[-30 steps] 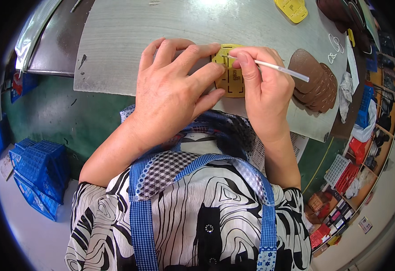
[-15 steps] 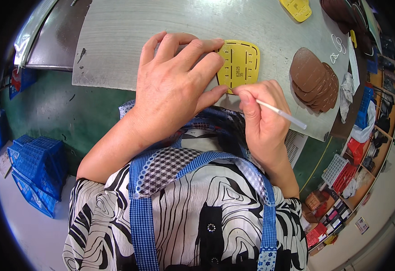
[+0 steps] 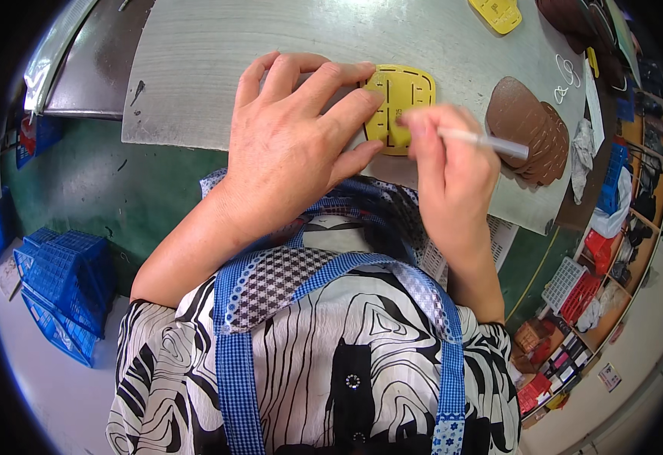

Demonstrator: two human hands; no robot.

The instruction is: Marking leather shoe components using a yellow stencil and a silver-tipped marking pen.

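While L hand [image 3: 301, 125], grip wide, touches yellow template [image 3: 401, 95] edge, R hand [image 3: 456, 163] pinches pen [image 3: 494, 142] — roomy grey board [image 3: 271, 34] beyond.

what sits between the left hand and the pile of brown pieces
The yellow template, then the right hand gripping a white pen-like tool, in the head view.

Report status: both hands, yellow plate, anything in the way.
Left hand on left edge of yellow plate. Right hand holding white pen-like tool, blurred. Both hands partly cover plate; brown pieces rightward, apart.
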